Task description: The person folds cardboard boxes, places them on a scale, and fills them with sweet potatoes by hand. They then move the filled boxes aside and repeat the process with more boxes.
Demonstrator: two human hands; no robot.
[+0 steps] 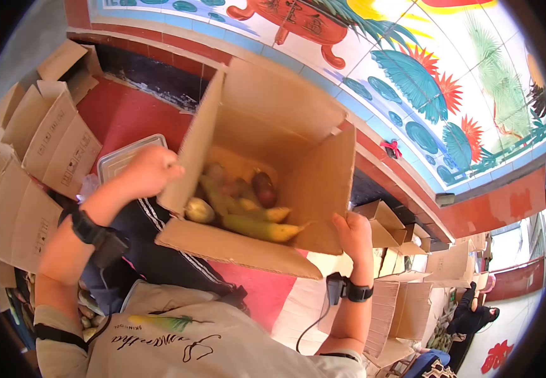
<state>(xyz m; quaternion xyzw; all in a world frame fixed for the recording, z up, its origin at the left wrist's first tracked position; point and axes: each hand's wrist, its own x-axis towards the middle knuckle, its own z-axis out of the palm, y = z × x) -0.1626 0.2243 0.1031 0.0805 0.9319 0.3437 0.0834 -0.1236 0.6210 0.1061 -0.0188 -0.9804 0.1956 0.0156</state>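
An open cardboard box (273, 94) is tilted toward me over my lap, its flaps spread. Inside lie several long green-yellow vegetables (257, 227), a dark red rounded one (263, 189) and a pale rounded one (199, 210). My left hand (150, 171) is closed at the left flap's edge, fingers curled against the cardboard. On the other side, my right hand (353, 234) grips the lower corner of the right flap, thumb on its inner face. The far sides of both grips are hidden.
Open cardboard boxes (62, 142) crowd the left side, and more boxes (405, 302) line the right. Behind my left hand is a clear-lidded container (125, 154). A painted tile wall (405, 82) runs along the back. A person in dark clothing (468, 312) is at far right.
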